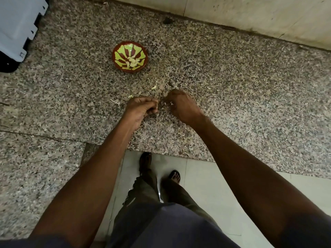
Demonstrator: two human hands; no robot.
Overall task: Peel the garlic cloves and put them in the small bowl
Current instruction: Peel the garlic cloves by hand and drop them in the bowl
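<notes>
A small red bowl [130, 57] with a green leaf pattern stands on the speckled granite counter [232, 97], holding several pale peeled garlic cloves [132, 62]. Nearer me, both hands hover close together just above the counter. My left hand [141, 108] has its fingers curled and pinches a small garlic clove [157, 104] at its fingertips. My right hand [180, 106] is also curled, its fingertips pinching a bit of pale garlic skin [171, 103]; most of what it holds is hidden. Loose scraps of peel [153, 87] lie between the hands and the bowl.
A pale grey appliance [16, 27] with a stepped edge stands at the counter's far left. A tiled wall [250, 13] runs along the back. The counter's front edge [161, 153] is below my forearms, with the floor and my sandalled feet beneath.
</notes>
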